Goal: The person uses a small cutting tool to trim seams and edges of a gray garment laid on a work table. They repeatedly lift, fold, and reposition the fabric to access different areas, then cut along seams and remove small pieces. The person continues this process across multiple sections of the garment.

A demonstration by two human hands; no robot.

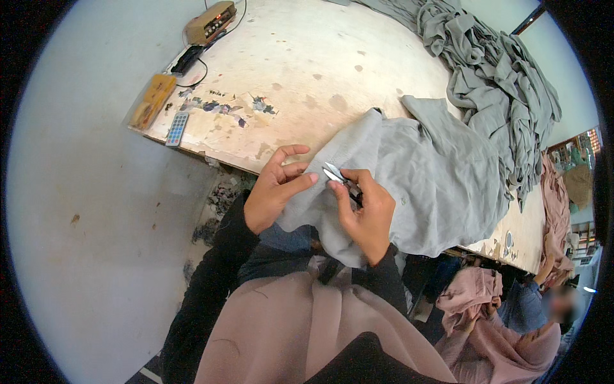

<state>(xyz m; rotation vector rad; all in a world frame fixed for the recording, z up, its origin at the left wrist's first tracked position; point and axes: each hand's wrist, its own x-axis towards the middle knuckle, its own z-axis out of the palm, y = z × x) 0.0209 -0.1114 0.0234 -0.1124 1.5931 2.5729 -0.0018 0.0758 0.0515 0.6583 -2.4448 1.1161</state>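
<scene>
A grey garment (441, 185) lies over the table's near edge, and part of it hangs down in front of me. My right hand (371, 214) is closed around a small pair of thread snips (333, 174), whose pale blades point up and left over the cloth. Just left of the blades is my left hand (275, 192), its fingers curved and apart at the garment's left edge. The thumb comes close to the blade tips. I cannot make out any thread between the hands.
A long heap of grey garments (492, 83) runs along the right of the wooden table (307, 70). At the left edge are a remote control (177, 129), a yellowish box (153, 101) and a brown radio-like device (210, 22). A person with pink cloth (470, 294) sits at the lower right.
</scene>
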